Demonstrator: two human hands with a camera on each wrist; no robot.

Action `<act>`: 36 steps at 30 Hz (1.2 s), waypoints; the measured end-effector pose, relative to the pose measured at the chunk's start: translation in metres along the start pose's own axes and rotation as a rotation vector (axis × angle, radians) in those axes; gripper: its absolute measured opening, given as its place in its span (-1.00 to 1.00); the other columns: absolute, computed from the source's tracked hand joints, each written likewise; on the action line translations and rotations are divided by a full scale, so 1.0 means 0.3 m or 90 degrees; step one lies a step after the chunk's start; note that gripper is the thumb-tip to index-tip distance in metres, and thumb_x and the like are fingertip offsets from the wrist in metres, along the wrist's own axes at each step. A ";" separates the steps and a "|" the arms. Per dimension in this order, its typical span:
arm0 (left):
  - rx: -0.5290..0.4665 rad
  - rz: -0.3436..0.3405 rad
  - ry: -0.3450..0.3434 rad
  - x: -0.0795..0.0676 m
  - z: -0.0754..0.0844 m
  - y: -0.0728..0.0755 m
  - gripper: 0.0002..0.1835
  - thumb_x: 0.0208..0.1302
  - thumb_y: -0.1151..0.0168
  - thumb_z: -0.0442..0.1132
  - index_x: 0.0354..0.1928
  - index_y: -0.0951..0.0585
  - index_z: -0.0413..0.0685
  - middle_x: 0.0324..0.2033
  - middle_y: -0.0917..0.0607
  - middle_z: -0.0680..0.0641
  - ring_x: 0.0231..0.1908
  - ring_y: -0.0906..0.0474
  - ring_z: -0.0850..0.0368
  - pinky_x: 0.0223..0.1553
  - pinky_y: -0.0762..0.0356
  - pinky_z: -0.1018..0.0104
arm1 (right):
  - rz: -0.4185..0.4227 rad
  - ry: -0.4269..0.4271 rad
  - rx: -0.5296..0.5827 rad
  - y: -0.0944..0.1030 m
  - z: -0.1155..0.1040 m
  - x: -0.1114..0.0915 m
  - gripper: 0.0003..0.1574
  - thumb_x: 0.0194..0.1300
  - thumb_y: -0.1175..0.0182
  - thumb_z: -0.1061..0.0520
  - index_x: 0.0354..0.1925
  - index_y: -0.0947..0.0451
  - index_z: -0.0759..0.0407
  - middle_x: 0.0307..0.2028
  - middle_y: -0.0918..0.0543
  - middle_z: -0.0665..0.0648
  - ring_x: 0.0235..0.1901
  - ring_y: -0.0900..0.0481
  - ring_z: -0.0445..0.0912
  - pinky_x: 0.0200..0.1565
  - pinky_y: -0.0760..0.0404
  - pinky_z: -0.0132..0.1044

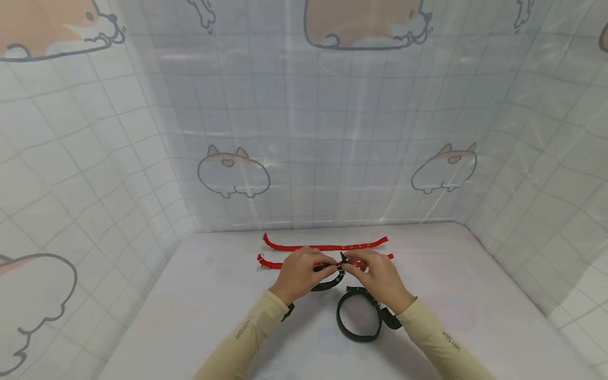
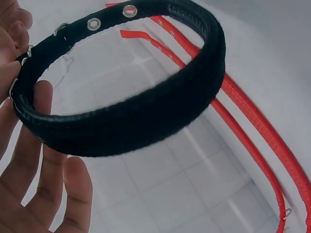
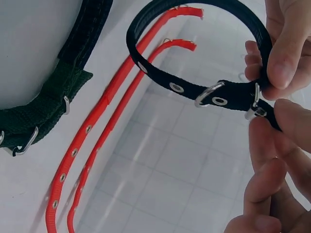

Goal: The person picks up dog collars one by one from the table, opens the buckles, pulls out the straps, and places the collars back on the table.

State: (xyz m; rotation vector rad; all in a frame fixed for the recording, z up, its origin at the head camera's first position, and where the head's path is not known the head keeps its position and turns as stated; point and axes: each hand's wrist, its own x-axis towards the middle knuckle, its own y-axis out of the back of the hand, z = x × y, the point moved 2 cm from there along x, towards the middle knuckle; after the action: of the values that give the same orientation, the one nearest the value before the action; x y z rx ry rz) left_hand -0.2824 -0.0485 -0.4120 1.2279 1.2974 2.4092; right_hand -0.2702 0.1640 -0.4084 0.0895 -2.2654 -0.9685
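Note:
Both hands work on a black collar [image 1: 328, 285], raised and bent into a loop, with metal eyelets, a D-ring and a buckle. My left hand [image 1: 300, 273] pinches the band beside the buckle; in the left wrist view its lower fingers [image 2: 77, 182] extend below the collar [image 2: 146, 121]. Thumb and finger of my right hand [image 1: 378, 275] pinch the strap's end at the buckle [image 3: 256, 112]. The right wrist view shows the end passing through the buckle; how far is hidden by the fingers. Below the right hand, a second dark collar [image 1: 340, 318] lies looped on the table.
Two red collars with eyelets lie stretched out behind the hands, one farther back [image 1: 323, 247] and one nearer [image 1: 271, 264], partly covered by the hands. They rest on a pale table [image 1: 214, 327]. Wall sheets [image 1: 342, 132] with grid lines and cartoon dogs rise behind and at both sides.

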 end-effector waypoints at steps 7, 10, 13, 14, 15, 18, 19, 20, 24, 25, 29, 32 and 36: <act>0.026 0.019 -0.021 0.009 0.007 -0.006 -0.83 0.25 -0.46 0.01 -0.20 -0.83 0.16 -0.30 -0.78 0.19 -0.27 -0.63 0.25 -0.25 -0.59 0.36 | -0.016 -0.010 -0.008 0.005 -0.003 0.002 -0.66 0.29 -0.44 0.00 0.01 -0.73 0.01 -0.28 -0.74 -0.16 -0.45 -0.51 -0.28 -0.46 -0.51 -0.37; 0.027 0.014 -0.014 0.011 0.011 -0.005 -0.82 0.26 -0.46 0.02 -0.19 -0.83 0.16 -0.29 -0.78 0.19 -0.26 -0.64 0.25 -0.22 -0.60 0.33 | -0.015 -0.008 0.002 0.005 -0.005 0.002 -0.67 0.27 -0.45 0.02 0.00 -0.74 0.03 -0.26 -0.75 -0.15 -0.44 -0.51 -0.28 -0.44 -0.51 -0.37; 0.019 0.003 -0.003 0.013 0.014 -0.003 -0.83 0.26 -0.46 0.02 -0.19 -0.83 0.17 -0.29 -0.78 0.20 -0.24 -0.64 0.26 -0.18 -0.60 0.31 | -0.010 0.000 0.014 0.005 -0.006 0.001 -0.67 0.24 -0.47 0.05 -0.02 -0.74 0.05 -0.27 -0.75 -0.15 -0.46 -0.48 -0.28 -0.46 -0.47 -0.39; 0.016 -0.001 0.001 0.012 0.014 -0.003 -0.83 0.25 -0.46 0.02 -0.19 -0.83 0.17 -0.29 -0.78 0.20 -0.24 -0.64 0.26 -0.19 -0.60 0.32 | -0.009 0.004 0.017 0.005 -0.006 0.001 -0.67 0.23 -0.48 0.07 -0.03 -0.74 0.06 -0.28 -0.74 -0.16 -0.47 -0.47 -0.28 -0.47 -0.46 -0.39; 0.014 -0.006 0.004 0.012 0.014 -0.003 -0.83 0.25 -0.47 0.02 -0.19 -0.84 0.18 -0.29 -0.78 0.21 -0.24 -0.63 0.26 -0.21 -0.59 0.33 | -0.007 0.009 0.018 0.005 -0.007 0.000 -0.68 0.22 -0.49 0.07 -0.04 -0.74 0.06 -0.30 -0.74 -0.16 -0.47 -0.45 -0.28 -0.48 -0.44 -0.39; 0.010 -0.020 0.014 0.009 0.013 -0.005 -0.83 0.23 -0.48 0.02 -0.20 -0.84 0.19 -0.29 -0.78 0.22 -0.28 -0.57 0.26 -0.32 -0.52 0.40 | -0.006 0.019 0.027 0.004 -0.006 -0.002 -0.69 0.19 -0.50 0.11 -0.07 -0.74 0.08 -0.34 -0.72 -0.18 -0.49 -0.42 -0.26 -0.51 -0.40 -0.39; 0.011 -0.024 0.018 0.008 0.012 -0.005 -0.83 0.23 -0.48 0.02 -0.20 -0.84 0.20 -0.29 -0.77 0.23 -0.29 -0.55 0.26 -0.34 -0.50 0.42 | -0.005 0.021 0.028 0.003 -0.004 -0.003 -0.69 0.19 -0.51 0.10 -0.08 -0.74 0.08 -0.35 -0.71 -0.20 -0.49 -0.41 -0.27 -0.51 -0.39 -0.40; 0.010 -0.027 0.020 0.007 0.012 -0.006 -0.83 0.24 -0.48 0.02 -0.19 -0.84 0.20 -0.29 -0.77 0.23 -0.30 -0.53 0.27 -0.36 -0.47 0.43 | -0.006 0.023 0.031 0.001 -0.003 -0.004 -0.70 0.19 -0.51 0.11 -0.09 -0.74 0.08 -0.36 -0.71 -0.20 -0.49 -0.41 -0.27 -0.51 -0.39 -0.40; 0.001 -0.033 0.025 0.002 0.009 -0.010 -0.83 0.25 -0.47 0.02 -0.19 -0.84 0.19 -0.29 -0.77 0.24 -0.32 -0.50 0.29 -0.38 -0.44 0.46 | -0.006 0.034 0.043 -0.005 0.006 -0.009 -0.71 0.20 -0.50 0.10 -0.09 -0.74 0.08 -0.39 -0.69 -0.25 -0.49 -0.43 -0.29 -0.51 -0.41 -0.40; -0.003 -0.035 0.026 0.001 0.008 -0.011 -0.83 0.25 -0.47 0.02 -0.20 -0.84 0.19 -0.30 -0.77 0.24 -0.32 -0.51 0.30 -0.38 -0.45 0.46 | -0.006 0.036 0.045 -0.006 0.009 -0.011 -0.71 0.20 -0.50 0.10 -0.09 -0.74 0.07 -0.39 -0.69 -0.26 -0.49 -0.44 -0.29 -0.51 -0.42 -0.40; -0.020 -0.043 0.034 -0.001 0.003 -0.016 -0.83 0.25 -0.46 0.03 -0.21 -0.84 0.19 -0.31 -0.77 0.25 -0.31 -0.53 0.32 -0.36 -0.48 0.45 | -0.003 0.049 0.054 -0.009 0.017 -0.014 -0.71 0.21 -0.50 0.07 -0.08 -0.74 0.05 -0.39 -0.69 -0.29 -0.49 -0.45 -0.30 -0.49 -0.44 -0.40; -0.026 -0.050 0.047 -0.005 0.001 -0.019 -0.84 0.24 -0.46 0.03 -0.20 -0.84 0.21 -0.34 -0.75 0.27 -0.33 -0.49 0.33 -0.39 -0.45 0.45 | -0.002 0.055 0.061 -0.009 0.018 -0.014 -0.72 0.23 -0.48 0.05 -0.09 -0.73 0.03 -0.40 -0.68 -0.32 -0.49 -0.43 -0.29 -0.48 -0.44 -0.39; -0.030 -0.047 0.053 -0.012 -0.002 -0.025 -0.83 0.22 -0.48 0.03 -0.20 -0.85 0.22 -0.36 -0.74 0.29 -0.36 -0.44 0.33 -0.44 -0.41 0.47 | -0.007 0.049 0.067 -0.007 0.017 -0.011 -0.74 0.24 -0.47 0.04 -0.10 -0.72 0.01 -0.41 -0.68 -0.34 -0.50 -0.42 -0.27 -0.47 -0.42 -0.38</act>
State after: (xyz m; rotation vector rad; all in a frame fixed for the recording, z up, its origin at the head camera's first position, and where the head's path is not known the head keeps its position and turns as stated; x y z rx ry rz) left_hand -0.2823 -0.0459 -0.4201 1.0588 1.2773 2.4482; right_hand -0.2710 0.1665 -0.4141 0.1814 -2.2469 -0.8359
